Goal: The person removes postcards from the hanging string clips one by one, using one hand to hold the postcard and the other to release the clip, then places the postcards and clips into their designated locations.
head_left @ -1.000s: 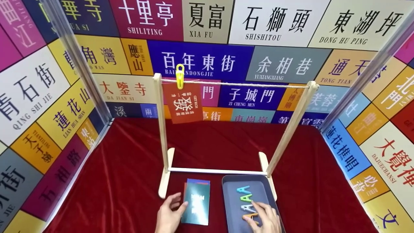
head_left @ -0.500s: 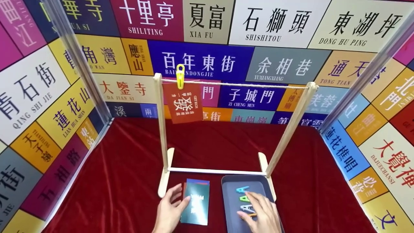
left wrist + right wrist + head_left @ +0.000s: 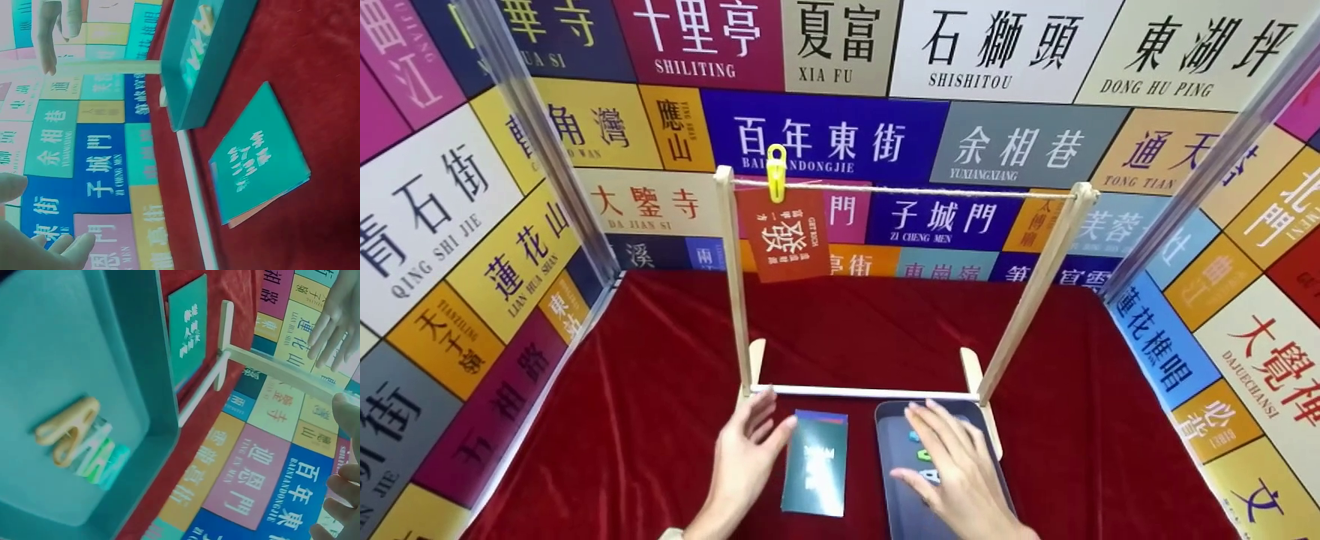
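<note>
My left hand (image 3: 746, 454) hovers just left of a stack of cards (image 3: 815, 465), its fingers loosely extended and holding nothing. The top card is dark green with white lettering; blue and red edges peek out behind it. Above a dark grey tray (image 3: 894, 435) my right hand (image 3: 960, 472) is spread, also holding nothing. In the right wrist view an orange clothespin (image 3: 70, 427) lies in a row with white, green (image 3: 100, 458) and blue ones. A yellow clothespin (image 3: 777, 176) clips a red card (image 3: 784, 240) to a string (image 3: 930, 191).
The string runs between two posts of a wooden rack (image 3: 737, 300), joined low down by a white crossbar (image 3: 862, 392). A dark red cloth (image 3: 607, 450) covers the table. Colourful lettered panels (image 3: 825, 139) surround it on three sides.
My right hand has lifted off the clothespins and moved forward over the tray. The left hand has drawn back slightly from the card stack and risen.
</note>
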Action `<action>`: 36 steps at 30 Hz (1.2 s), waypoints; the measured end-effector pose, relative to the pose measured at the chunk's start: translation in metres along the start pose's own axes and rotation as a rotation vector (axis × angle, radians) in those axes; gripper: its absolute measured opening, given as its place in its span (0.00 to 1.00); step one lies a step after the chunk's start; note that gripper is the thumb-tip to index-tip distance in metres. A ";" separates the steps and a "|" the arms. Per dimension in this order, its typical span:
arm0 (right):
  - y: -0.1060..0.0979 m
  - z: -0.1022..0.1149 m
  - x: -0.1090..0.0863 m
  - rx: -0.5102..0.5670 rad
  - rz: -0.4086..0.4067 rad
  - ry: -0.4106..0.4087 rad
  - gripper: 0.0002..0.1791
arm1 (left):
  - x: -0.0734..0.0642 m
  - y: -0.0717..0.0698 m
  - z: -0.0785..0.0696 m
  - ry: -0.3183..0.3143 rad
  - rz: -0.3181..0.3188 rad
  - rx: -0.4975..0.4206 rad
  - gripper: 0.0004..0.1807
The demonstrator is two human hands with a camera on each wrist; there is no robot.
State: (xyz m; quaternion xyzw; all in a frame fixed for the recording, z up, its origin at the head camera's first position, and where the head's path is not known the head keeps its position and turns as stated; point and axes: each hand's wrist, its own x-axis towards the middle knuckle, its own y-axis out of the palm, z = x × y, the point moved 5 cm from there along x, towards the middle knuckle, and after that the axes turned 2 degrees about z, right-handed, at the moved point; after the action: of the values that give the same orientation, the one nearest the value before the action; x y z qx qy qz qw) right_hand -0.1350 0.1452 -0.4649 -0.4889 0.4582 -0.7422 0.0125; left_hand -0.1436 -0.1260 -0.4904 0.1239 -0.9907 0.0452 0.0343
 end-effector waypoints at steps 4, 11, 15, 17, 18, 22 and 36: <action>-0.004 0.001 0.017 -0.009 -0.030 -0.071 0.38 | 0.006 0.000 -0.015 0.038 -0.015 -0.022 0.29; -0.010 -0.003 0.046 -0.043 -0.057 -0.124 0.40 | 0.015 0.008 -0.036 0.062 -0.010 -0.074 0.32; -0.014 -0.004 0.060 -0.048 -0.078 -0.137 0.40 | 0.021 0.010 -0.049 0.088 -0.008 -0.080 0.33; -0.016 -0.003 0.065 -0.058 -0.084 -0.144 0.40 | 0.023 0.012 -0.055 0.102 0.002 -0.084 0.34; -0.017 -0.002 0.067 -0.065 -0.083 -0.145 0.40 | 0.024 0.013 -0.058 0.109 0.007 -0.083 0.34; -0.017 0.000 0.078 -0.084 -0.063 -0.154 0.42 | 0.031 0.013 -0.068 0.121 0.006 -0.077 0.36; -0.022 -0.003 0.131 -0.144 -0.056 -0.287 0.41 | 0.068 -0.010 -0.102 0.128 -0.049 -0.146 0.36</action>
State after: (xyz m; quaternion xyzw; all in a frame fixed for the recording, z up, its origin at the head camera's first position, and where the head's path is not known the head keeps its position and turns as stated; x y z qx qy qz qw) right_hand -0.1965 0.0988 -0.3562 -0.6023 0.4900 -0.6298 0.0220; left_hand -0.2008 -0.1420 -0.3829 0.1421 -0.9838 -0.0202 0.1076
